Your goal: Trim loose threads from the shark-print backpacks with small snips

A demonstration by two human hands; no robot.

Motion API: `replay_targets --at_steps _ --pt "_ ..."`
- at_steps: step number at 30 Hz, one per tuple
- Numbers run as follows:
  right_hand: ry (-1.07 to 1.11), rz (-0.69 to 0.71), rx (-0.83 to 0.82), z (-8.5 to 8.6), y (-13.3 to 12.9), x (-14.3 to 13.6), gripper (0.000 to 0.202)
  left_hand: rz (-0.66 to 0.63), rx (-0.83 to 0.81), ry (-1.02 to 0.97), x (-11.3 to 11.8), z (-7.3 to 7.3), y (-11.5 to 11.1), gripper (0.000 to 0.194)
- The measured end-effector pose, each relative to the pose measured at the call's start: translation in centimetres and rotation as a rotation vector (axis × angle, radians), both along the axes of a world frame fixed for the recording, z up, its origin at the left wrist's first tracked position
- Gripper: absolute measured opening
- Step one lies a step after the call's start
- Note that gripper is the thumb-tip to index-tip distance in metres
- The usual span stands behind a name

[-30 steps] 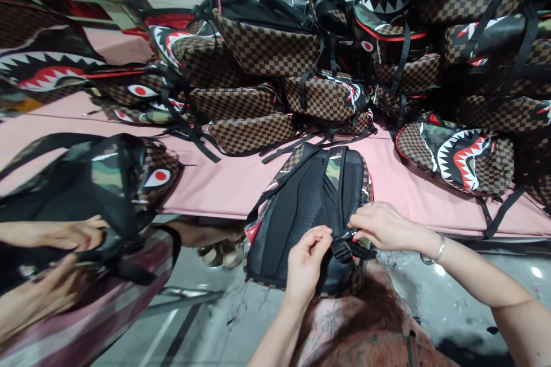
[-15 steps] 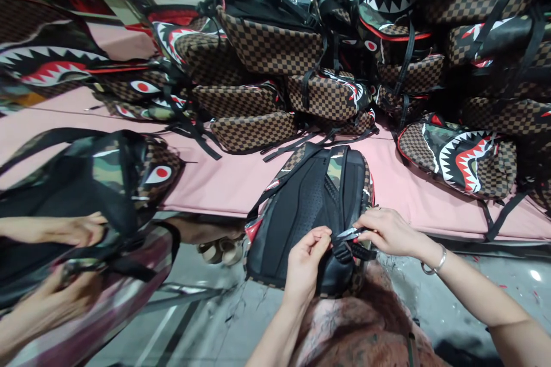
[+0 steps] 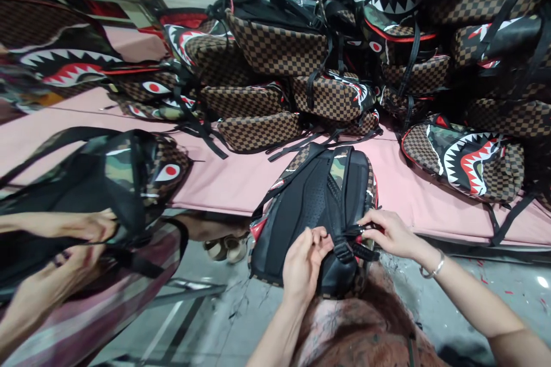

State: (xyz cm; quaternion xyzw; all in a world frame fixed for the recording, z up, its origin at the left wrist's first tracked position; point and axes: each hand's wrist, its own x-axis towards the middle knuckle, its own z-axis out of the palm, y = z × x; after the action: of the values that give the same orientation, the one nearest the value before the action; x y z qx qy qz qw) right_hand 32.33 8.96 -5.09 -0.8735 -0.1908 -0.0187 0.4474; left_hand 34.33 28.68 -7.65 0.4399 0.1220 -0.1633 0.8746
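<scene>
A checkered backpack [image 3: 293, 223] lies with its black padded back up, at the pink table's edge and over my lap. Over its lower part is my left hand [image 3: 306, 258], fingers loosely curled and a little apart, nothing visible in them. Right of the black strap buckle [image 3: 343, 250], my right hand [image 3: 390, 233] is closed round small dark-handled scissors [image 3: 365, 229]; their blades are hard to make out against the straps.
Shark-mouth backpacks are piled along the back of the pink table [image 3: 224, 180], and one lies at right [image 3: 467, 160]. At left, another person's hands [image 3: 81, 241] work on a black-backed backpack [image 3: 55, 183]. A pair of shoes [image 3: 226, 248] is on the floor below.
My left fingers have loosened from a pinch near the scissor tips. The silver blades, clear before, now hardly show. The view has shifted, so the surroundings sit slightly further right.
</scene>
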Motion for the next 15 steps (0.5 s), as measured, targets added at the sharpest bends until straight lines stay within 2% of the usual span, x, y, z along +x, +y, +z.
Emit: replay_targets --at_steps 2,3,4,6,8,9,13,15 --pt "0.208 -0.123 0.286 -2.3 0.9 -1.4 0.023 -0.008 -0.090 0.022 0.1 0.2 0.0 0.041" --pt "0.294 -0.166 0.371 -3.5 1.5 -2.0 0.038 -0.017 -0.108 0.024 0.2 0.3 -0.1 0.043" --pt "0.345 -0.211 0.430 -4.6 2.3 -2.6 0.048 -0.025 -0.106 0.021 0.3 0.4 -0.1 0.043" --pt "0.336 -0.311 0.455 -6.5 3.9 -3.4 0.041 -0.050 -0.053 -0.002 0.6 0.4 -0.1 0.040" --pt "0.239 -0.398 0.342 -7.9 5.2 -3.6 0.016 -0.094 0.076 -0.047 1.1 0.1 0.1 0.036" --pt "0.177 -0.430 0.250 -8.3 5.5 -3.6 0.011 -0.132 0.173 -0.079 1.4 -0.1 0.4 0.035" --pt "-0.088 -0.435 -0.127 -8.9 6.1 -3.2 0.017 -0.332 0.605 -0.222 2.4 -1.1 1.4 0.037" --pt "-0.190 -0.398 -0.252 -9.0 6.4 -3.1 0.016 -0.373 0.772 -0.280 2.6 -1.7 1.5 0.037"
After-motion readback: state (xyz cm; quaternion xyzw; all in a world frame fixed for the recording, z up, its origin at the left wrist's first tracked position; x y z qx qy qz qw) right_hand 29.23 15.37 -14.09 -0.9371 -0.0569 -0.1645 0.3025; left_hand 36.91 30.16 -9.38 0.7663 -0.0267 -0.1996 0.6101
